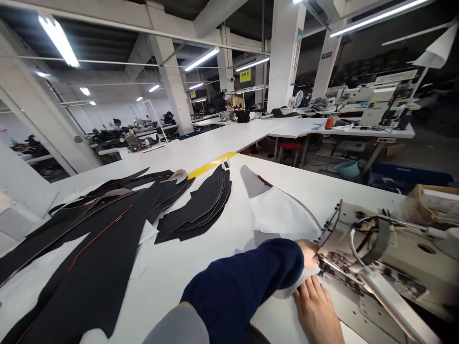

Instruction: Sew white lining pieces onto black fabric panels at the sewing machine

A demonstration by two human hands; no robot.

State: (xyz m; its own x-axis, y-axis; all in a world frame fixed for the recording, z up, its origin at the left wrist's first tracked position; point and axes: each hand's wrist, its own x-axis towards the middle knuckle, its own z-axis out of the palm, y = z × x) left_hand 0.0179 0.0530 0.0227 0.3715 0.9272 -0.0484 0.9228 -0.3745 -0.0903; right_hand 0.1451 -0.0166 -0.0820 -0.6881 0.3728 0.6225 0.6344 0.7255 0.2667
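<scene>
My left hand (309, 253), at the end of a dark blue sleeve, is right beside the needle area of a beige sewing machine (401, 260). Its fingers are mostly hidden, so their grip does not show. Under and around that hand lies a white fabric piece (283, 212) with a dark curved edge, joined to a grey part. Closer to me, my right hand (317, 306) rests flat, fingers stretched out, its fingertips touching the near edge of the white fabric by the machine. Part of the fabric is covered by my left arm.
Black cut panels (103, 248), some with orange stitching, spread over the left of the white table (161, 282). A stack of curved black pieces (201, 205) lies mid-table near yellow tape (211, 165). A cardboard box (430, 205) stands behind the machine. Other workstations and people are farther back.
</scene>
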